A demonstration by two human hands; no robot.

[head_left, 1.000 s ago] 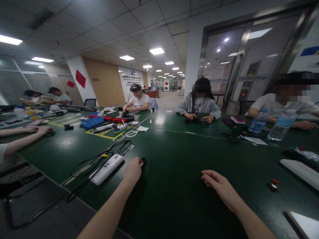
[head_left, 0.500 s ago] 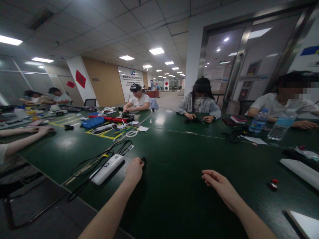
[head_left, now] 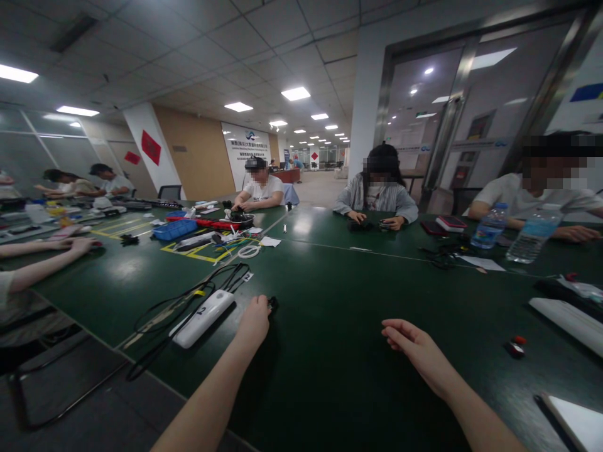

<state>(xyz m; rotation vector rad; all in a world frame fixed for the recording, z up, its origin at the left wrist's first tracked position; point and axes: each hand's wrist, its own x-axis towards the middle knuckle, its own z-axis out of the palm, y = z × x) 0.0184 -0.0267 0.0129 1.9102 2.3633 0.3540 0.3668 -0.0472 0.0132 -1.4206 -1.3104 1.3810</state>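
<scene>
My left hand rests over the green table, its fingers closed on a small black object. Only the far end of that object shows past the fingertips, so its kind is unclear. A white power strip marked "2" lies just left of this hand. Off to the right, my right hand hovers low or rests at the table with its fingers loosely stretched, thumb a little apart from them. Nothing shows in it. Nearest to it is a small red and black object.
Black cables loop around the power strip. A blue basket, wires and a white cable coil lie farther left. Two water bottles stand at right, near a white notebook-like slab. Several people sit around the table.
Both hands stay almost where they were. The view has shifted very slightly; the left hand keeps its grip on the small black object.
</scene>
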